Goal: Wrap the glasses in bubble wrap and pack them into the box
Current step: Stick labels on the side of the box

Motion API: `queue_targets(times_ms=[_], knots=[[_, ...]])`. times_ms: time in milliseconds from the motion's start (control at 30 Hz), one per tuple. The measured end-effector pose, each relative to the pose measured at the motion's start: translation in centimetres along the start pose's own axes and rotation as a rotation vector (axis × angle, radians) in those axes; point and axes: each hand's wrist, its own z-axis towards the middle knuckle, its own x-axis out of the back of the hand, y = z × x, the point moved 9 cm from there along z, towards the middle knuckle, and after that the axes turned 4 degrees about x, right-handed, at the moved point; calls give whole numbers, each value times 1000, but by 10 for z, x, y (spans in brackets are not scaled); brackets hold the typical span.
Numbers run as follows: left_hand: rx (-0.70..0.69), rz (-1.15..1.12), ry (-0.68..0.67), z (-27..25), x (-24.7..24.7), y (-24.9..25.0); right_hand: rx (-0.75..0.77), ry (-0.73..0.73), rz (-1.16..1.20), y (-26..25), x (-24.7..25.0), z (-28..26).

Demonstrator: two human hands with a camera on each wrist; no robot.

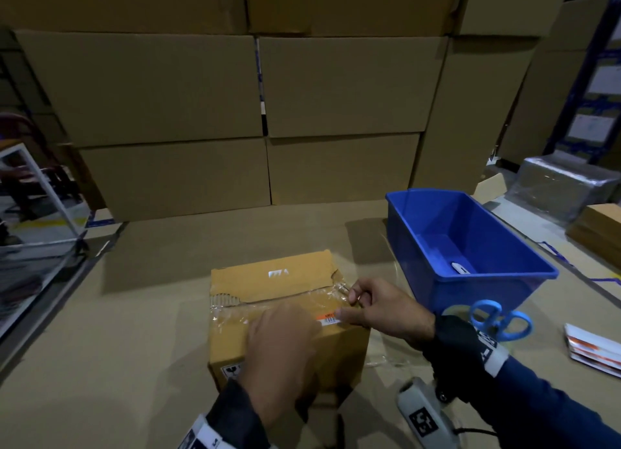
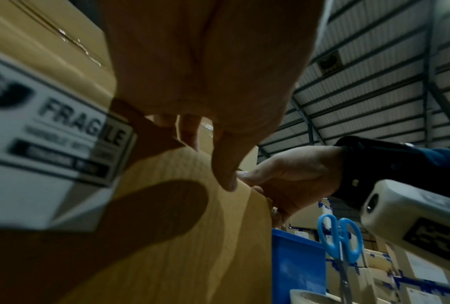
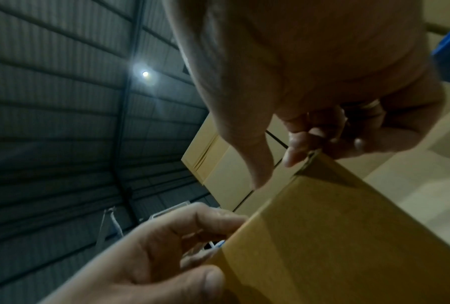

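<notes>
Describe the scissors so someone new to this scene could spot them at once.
Start at the blue plastic bin on the right of the cardboard-covered worktop. Just in front of its near corner, beside the right hand's wrist, lie the scissors. Their two light-blue loop handles set them apart from the darker bin and the brown cardboard around them.

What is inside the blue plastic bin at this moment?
The blue bin holds one small white object on its floor, near the front wall; it is too small to identify. Nothing else shows inside, though the front wall hides the nearest strip of floor.
</notes>
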Motion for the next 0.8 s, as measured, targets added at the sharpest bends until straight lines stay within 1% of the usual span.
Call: queue_targets(times_ms=[100, 167, 233, 333, 433, 533, 600, 700, 800], knots=[[20, 71, 8, -9, 5, -13, 51, 112, -230, -4, 1, -2], [67, 138, 40, -19, 8, -26, 59, 182, -292, -5, 0, -4], [110, 146, 83, -26, 10, -38, 67, 213, -283, -4, -2, -5], [228, 134, 118, -35, 13, -63, 36, 210, -150, 1, -1, -6], [271, 7, 183, -39, 16, -82, 28, 199, -127, 2, 1, -6], [271, -104, 232, -44, 18, -94, 53, 171, -169, 1, -1, -6], [268, -105, 239, -45, 17, -98, 84, 172, -203, -2, -2, -9], [264, -91, 235, -45, 17, -104, 153, 201, -243, -5, 0, -15], [223, -180, 243, -45, 20, -110, 165, 240, -275, -1, 0, -18]])
